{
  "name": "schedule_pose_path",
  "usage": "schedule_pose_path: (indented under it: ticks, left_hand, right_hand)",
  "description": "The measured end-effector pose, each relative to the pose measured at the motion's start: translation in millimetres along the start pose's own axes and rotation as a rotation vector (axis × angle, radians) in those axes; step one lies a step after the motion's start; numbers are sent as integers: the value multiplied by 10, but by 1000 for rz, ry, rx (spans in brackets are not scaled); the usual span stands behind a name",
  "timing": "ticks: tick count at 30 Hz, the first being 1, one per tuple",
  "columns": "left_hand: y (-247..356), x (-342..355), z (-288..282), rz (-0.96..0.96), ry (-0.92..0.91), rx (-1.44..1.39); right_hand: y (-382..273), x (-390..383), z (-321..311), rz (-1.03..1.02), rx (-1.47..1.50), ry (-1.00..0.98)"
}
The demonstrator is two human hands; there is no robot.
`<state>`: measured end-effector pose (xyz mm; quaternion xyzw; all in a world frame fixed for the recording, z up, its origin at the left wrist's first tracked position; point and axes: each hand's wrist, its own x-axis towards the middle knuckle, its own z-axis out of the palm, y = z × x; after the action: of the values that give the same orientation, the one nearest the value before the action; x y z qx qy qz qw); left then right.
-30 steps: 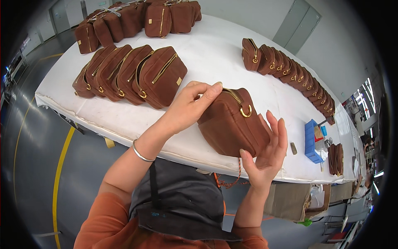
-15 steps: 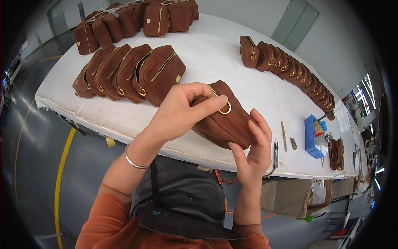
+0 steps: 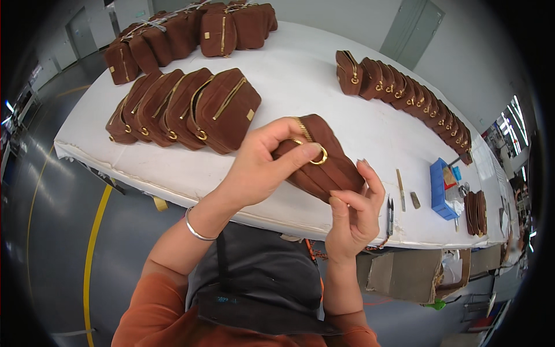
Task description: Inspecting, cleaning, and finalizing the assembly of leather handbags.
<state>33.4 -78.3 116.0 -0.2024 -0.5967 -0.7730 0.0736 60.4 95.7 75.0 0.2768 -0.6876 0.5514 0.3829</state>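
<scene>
Above the near edge of the table I hold a small brown bag [image 3: 329, 170] with a gold zip and a gold ring [image 3: 319, 155] at its end. My left hand [image 3: 254, 165] is closed on the zip end, thumb pressed beside the ring and fingers behind the bag. At the opposite end, my right hand [image 3: 357, 217] pinches the bag's lower edge between thumb and forefinger. Its other fingers curl near the bag's side. Whether a loose thread lies in that pinch is too small to tell.
Similar brown bags [image 3: 225, 110] stand in a row at left, with more bags [image 3: 173, 37] behind. A long row of bags [image 3: 413, 95] lines the right side. Nearer right are a blue bin [image 3: 441, 191], thread snips [image 3: 390, 217], a thin stick [image 3: 400, 189] and brown pieces [image 3: 476, 213].
My right thumb and forefinger, apart before, have come together at the bag's lower edge. The bag has tilted slightly. My left hand keeps its hold by the ring.
</scene>
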Motion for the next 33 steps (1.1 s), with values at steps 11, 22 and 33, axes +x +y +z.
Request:
schedule_pose_path:
  ticks: [11,22,33]
  left_hand:
    - [64,268,-956,414,-302,1235]
    - [21,31,-1519,176,-156,1194]
    - [370,-84,-1803,75,-181,1257]
  right_hand:
    - [139,-315,-12,405,145,-204]
    - [888,417,744,871,376,-530]
    - [1383,456,2082,428,99,-441]
